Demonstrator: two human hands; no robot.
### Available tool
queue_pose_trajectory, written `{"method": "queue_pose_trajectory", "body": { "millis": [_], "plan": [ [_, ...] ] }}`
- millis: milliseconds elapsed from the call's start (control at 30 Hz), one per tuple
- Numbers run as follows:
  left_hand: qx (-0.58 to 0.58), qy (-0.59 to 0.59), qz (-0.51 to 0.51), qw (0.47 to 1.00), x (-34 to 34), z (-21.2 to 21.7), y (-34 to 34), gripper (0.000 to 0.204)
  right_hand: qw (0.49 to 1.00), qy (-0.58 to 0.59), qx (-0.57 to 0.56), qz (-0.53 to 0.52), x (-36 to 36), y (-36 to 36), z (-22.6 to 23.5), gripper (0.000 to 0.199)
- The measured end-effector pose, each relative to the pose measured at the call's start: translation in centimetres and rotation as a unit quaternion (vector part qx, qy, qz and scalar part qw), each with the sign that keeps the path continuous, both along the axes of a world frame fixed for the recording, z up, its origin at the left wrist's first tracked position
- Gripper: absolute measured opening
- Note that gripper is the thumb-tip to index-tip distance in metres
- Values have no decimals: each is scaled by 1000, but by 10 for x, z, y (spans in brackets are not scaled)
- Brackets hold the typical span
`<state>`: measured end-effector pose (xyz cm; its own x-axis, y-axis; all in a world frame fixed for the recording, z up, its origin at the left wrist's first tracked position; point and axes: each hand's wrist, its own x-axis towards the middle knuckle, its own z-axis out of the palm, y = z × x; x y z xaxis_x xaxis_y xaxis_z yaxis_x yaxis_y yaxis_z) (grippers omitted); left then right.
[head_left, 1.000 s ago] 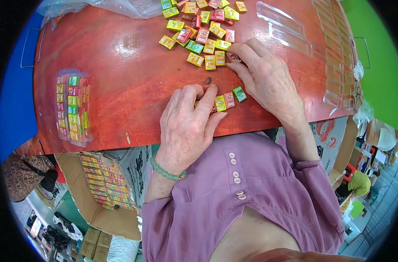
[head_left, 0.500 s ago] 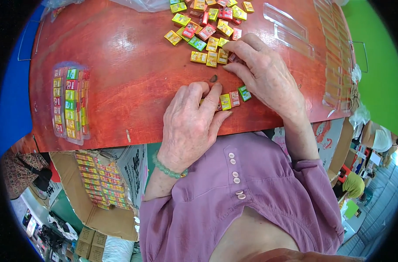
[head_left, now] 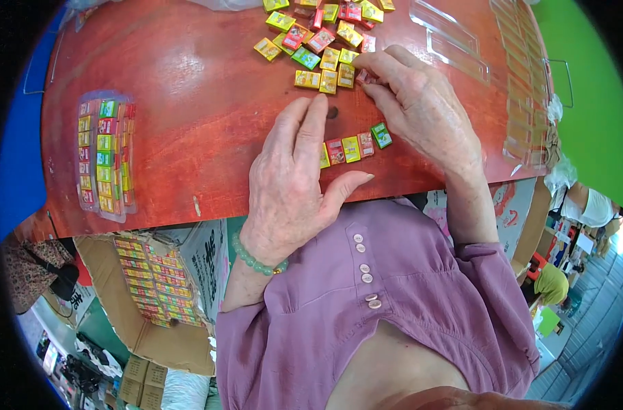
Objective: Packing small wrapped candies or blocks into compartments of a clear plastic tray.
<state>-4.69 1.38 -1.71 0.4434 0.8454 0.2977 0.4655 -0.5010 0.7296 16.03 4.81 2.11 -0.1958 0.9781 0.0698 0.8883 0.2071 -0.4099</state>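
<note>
My left hand (head_left: 287, 178) is open over the near part of the table, thumb spread wide from the fingers. Between its thumb and forefinger shows one end of a short row of small candy-sized boxes (head_left: 351, 149), yellow, red and pink; the hand may hide more. At the row's right end a green box (head_left: 381, 135) sits slightly askew. My right hand (head_left: 421, 109) pinches a small red box (head_left: 362, 77) at the near edge of a loose pile of similar boxes (head_left: 320, 39). Its fingers partly cover that box.
At the left lies a clear blister tray (head_left: 123, 217) filled with small boxes. Empty clear trays (head_left: 455, 44) rest at the far right. Below the table's left side stands an open carton (head_left: 113, 301) holding packed trays. A dark spot (head_left: 333, 113) marks the tabletop.
My left fingers have lifted off the row and spread, uncovering more of it. My right thumb has come in against the red box. The view has shifted slightly.
</note>
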Motion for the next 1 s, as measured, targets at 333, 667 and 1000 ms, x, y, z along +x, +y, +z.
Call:
{"method": "queue_pose_trajectory", "body": {
  "millis": [333,667,1000],
  "plan": [
    [22,36,11,999,7,1,7,90,998,55,22,-29,-4,5,-8,25],
    [15,39,8,999,6,1,8,85,997,19,-43,55,5,14,6,36],
    [-22,7,7,1000,7,2,11,88,995,9,-34,99,1,20,1,38]
  ]
}}
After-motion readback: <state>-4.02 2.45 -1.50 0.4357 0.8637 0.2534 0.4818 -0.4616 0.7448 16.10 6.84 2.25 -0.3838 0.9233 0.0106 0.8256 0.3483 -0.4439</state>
